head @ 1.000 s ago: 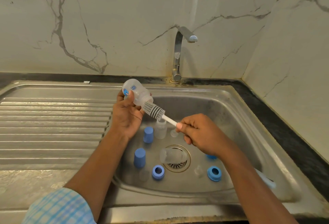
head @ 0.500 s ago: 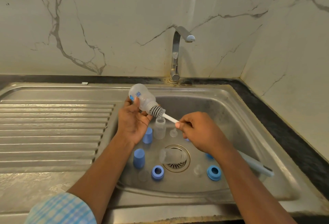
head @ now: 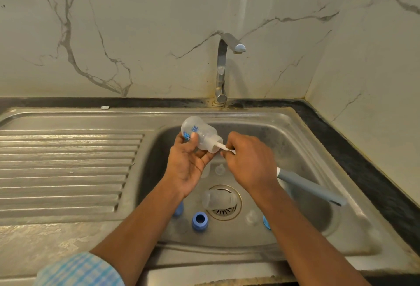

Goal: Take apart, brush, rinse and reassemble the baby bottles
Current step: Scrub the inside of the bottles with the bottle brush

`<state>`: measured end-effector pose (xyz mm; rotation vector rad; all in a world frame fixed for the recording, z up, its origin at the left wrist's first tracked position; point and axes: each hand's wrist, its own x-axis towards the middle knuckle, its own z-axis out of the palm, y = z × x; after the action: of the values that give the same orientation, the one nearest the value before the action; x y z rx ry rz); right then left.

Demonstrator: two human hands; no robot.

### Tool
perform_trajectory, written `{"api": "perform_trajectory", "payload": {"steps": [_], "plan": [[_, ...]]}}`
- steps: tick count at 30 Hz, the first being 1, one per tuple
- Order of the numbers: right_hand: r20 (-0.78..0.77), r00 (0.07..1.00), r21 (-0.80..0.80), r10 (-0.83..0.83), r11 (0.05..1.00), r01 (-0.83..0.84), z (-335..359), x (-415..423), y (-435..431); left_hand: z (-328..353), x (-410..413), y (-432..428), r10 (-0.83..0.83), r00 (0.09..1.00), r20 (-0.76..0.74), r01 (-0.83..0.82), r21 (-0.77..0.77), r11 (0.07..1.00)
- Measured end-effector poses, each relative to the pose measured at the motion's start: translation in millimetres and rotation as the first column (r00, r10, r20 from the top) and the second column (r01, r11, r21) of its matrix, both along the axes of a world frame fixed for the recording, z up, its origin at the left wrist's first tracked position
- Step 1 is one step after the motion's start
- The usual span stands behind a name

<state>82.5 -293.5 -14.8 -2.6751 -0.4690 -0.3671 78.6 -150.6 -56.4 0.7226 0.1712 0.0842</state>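
The left hand (head: 186,167) clamps the bottle (head: 202,134), mouth toward the right hand (head: 250,160), whose fingers pinch the brush (head: 311,186), lying along the bottle's axis.

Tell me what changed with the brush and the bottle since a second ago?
The brush slid into the bottle: its bristly head, outside the mouth before, is now inside, only the white stem showing. The right hand pushed it in, ending close to the mouth. The left hand still holds the bottle tilted over the sink; the blue ring and other bottle stayed put.
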Motion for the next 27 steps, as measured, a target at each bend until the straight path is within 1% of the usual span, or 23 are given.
{"api": "perform_trajectory", "payload": {"steps": [3, 5, 8, 10, 12, 14, 17, 19, 23, 27], "plan": [[-0.010, 1.000, -0.022, -0.009, 1.000, 0.009, 3, -1, 0, 1, 2, 4, 0.020, 0.999, -0.041, -0.014, 0.152, 0.988], [0.000, 1.000, -0.056, 0.017, 0.998, -0.017, 2, -3, 2, 1, 3, 6, 0.035, 0.996, -0.080, -0.016, 0.224, 0.974], [-0.041, 0.996, -0.094, 0.077, 0.992, -0.080, 0, -4, 5, 2, 3, 2, 0.012, 0.994, -0.111, 0.020, 0.285, 0.958], [-0.109, 0.989, -0.106, 0.104, 0.988, -0.115, 1, -5, 5, 3, 4, 4, 0.006, 0.991, -0.133, 0.034, 0.296, 0.955], [-0.153, 0.982, -0.106, 0.114, 0.986, -0.131, 1, -4, 3, 4, 8, 11, 0.033, 0.988, -0.152, 0.014, 0.296, 0.955], [-0.192, 0.974, -0.050, 0.123, 0.990, -0.135, 0, -2, 1, 4, 12, 21, 0.083, 0.987, -0.138, -0.040, 0.289, 0.957], [-0.294, 0.941, 0.149, 0.167, 0.981, -0.127, 0, 3, -3, 5, 16, 33, 0.147, 0.985, -0.091, -0.118, 0.267, 0.957], [-0.334, 0.921, 0.229, 0.200, 0.965, -0.126, 1, 4, -9, 5, 17, 38, 0.156, 0.985, -0.078, -0.134, 0.238, 0.962], [-0.381, 0.890, 0.312, 0.250, 0.941, -0.131, 3, 4, -18, 4, 17, 41, 0.107, 0.994, 0.012, -0.107, 0.227, 0.968], [-0.452, 0.838, 0.340, 0.307, 0.927, -0.156, 6, 7, -25, 5, 15, 37, 0.049, 0.992, 0.119, -0.069, 0.173, 0.983]]}}
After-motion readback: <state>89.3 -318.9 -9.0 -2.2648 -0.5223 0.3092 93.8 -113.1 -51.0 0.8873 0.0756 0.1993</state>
